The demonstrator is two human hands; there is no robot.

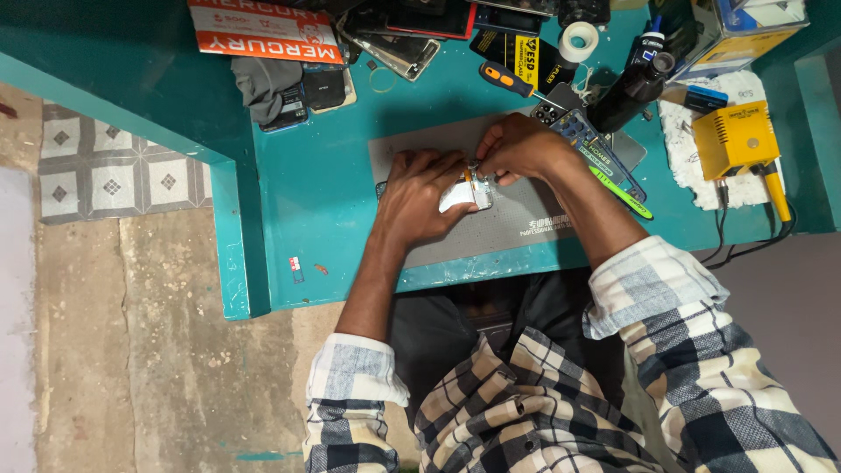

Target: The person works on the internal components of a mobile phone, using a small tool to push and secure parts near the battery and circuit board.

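**A:** what's going on w/ the hands rn?

**B:** small white part sits mid-mat, on the grey work mat near the front edge of the teal bench. Left hand is clamped down on it, fingers curled over the top. Right hand pinches a thin tool w/ a yellowish tip, point touching the part.

**A:** and around it?

**B:** just right of the mat there's a green-handled tool lying slanted, by the right wrist. Further right, toward the right edge, a yellow box unit on a white cloth, cables going off the front. Back edge: orange-handled screwdriver, tape roll, black bottle, pile of phones. Back-left has a grey cloth + an orange/white box. Can't tell what the white part is tbh, too small.
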